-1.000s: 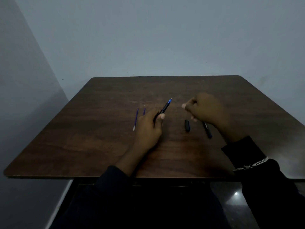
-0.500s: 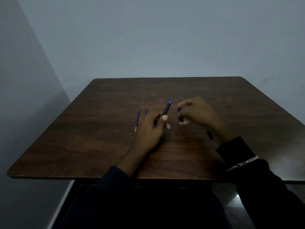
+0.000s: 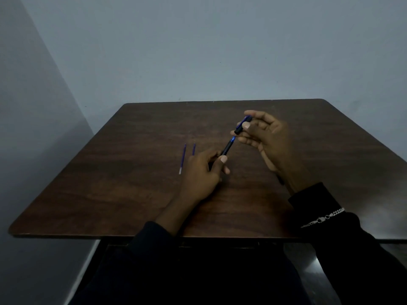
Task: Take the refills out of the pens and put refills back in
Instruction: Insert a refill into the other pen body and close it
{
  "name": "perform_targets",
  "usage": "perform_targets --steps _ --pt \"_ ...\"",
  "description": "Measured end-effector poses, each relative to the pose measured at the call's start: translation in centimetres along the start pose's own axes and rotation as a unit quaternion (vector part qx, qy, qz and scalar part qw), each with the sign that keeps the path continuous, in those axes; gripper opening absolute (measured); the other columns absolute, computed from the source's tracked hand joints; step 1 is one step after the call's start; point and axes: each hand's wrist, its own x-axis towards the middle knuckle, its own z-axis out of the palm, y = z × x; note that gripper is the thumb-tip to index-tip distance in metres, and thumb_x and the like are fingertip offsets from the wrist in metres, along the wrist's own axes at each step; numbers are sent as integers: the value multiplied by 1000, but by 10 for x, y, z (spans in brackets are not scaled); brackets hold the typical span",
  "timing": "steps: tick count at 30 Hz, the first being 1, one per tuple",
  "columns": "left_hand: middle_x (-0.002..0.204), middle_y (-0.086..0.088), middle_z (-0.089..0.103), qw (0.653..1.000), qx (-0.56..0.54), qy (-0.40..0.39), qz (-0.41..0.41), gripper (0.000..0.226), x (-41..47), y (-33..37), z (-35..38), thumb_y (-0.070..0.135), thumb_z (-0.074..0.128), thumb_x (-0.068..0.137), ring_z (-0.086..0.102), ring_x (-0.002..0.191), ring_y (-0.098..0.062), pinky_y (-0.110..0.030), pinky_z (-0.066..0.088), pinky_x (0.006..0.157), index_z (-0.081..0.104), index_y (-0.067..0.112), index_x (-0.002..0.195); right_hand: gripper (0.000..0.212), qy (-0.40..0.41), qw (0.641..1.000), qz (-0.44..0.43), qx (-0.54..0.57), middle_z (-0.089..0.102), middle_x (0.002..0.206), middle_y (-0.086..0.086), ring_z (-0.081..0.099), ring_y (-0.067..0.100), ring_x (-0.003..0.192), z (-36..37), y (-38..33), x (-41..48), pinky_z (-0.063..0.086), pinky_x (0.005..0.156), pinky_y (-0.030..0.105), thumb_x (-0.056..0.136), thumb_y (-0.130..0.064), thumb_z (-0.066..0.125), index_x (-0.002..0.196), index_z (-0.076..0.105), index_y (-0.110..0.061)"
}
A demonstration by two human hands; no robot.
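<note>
Desk (image 3: 110,194): dark wood, rounded corners.
Right hand (image 3: 268,137): raised over the desk's middle, nearer the far edge, fingertips pinching a short pen piece (image 3: 242,124).
Left hand (image 3: 202,172): mid-desk, gripping the pen barrel (image 3: 226,148), whose blue tip is angled up, just short of that piece.
Left refill (image 3: 182,158), right refill (image 3: 193,149): flat on the desk, side by side, just left of the left hand.

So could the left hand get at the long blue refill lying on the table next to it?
Probably yes: the refill lies on the table just left of the left hand, with nothing between. But that hand grips a pen barrel, so it is busy.
</note>
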Motion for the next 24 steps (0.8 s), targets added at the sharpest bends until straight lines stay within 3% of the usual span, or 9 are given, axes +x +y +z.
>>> perform_targets --steps 5,10,15,24 --pt "78 5 77 1000 -4 5 10 17 1 -2 1 24 55 107 69 58 -7 -36 61 62 69 16 103 27 -16 999 -1 -48 72 104 28 74 46 95 1 4 -2 64 70 33 94 -1 69 120 67 -8" --pt "79 6 77 1000 -4 3 7 20 3 -5 1 28 54 107 70 57 -8 -34 61 61 70 16 107 26 -49 994 -16 -98 76 88 5 78 29 83 5 7 -5 63 69 32 91 -6 74 114 73 -18" --pt "79 4 77 1000 -18 0 3 19 3 -5 1 27 54 108 69 55 -9 -26 57 55 70 17 109 32 -58 991 -25 -118 75 83 1 78 23 77 9 8 -6 61 63 28 88 -9 75 114 69 -27" --pt "77 6 77 1000 -17 0 15 18 2 -5 2 26 53 109 69 52 -8 -21 55 52 70 19 112 17 -56 993 -20 -104 79 91 11 79 26 80 9 13 -9 60 60 27 90 -9 73 104 70 -17"
